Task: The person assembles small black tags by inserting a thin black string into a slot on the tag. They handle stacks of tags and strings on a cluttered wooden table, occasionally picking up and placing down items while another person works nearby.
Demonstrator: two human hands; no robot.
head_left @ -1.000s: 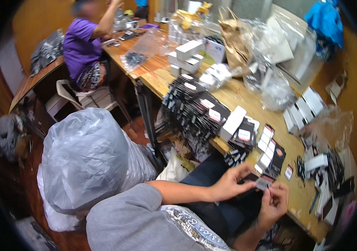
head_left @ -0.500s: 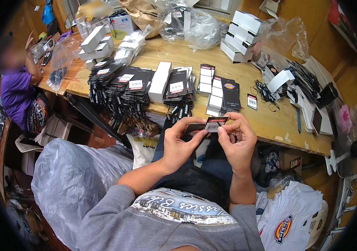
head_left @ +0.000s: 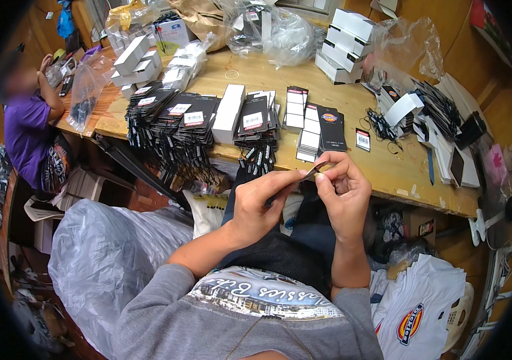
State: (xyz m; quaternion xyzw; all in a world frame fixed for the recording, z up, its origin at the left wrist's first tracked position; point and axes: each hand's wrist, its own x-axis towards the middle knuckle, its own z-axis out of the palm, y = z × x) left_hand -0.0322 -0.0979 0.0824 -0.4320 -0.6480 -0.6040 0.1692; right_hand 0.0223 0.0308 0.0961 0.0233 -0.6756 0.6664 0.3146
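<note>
Close above my lap, at the table's near edge, both hands hold hang tags (head_left: 314, 171), now tilted nearly edge-on so their faces barely show. My left hand (head_left: 259, 203) pinches them from the left, fingers curled over. My right hand (head_left: 343, 191) pinches their right end between thumb and fingers; whether a string is also held there is hidden. On the table beyond are a stack of white-faced tags (head_left: 308, 143), black tags with an oval logo (head_left: 331, 131), and a single small barcode tag (head_left: 362, 139). A tangle of black strings (head_left: 380, 125) lies further right.
Piles of strung black tags (head_left: 199, 114) overhang the table edge around a long white box (head_left: 229, 114). White boxes (head_left: 346, 48) are stacked at the back. A big plastic bag (head_left: 109, 252) sits left, white shirts (head_left: 421, 306) right. Another person (head_left: 28, 126) sits far left.
The tags have turned from facing me, with the barcode showing, to nearly edge-on. My left hand has rolled over them, and my right fingers remain pinched at their right end.
</note>
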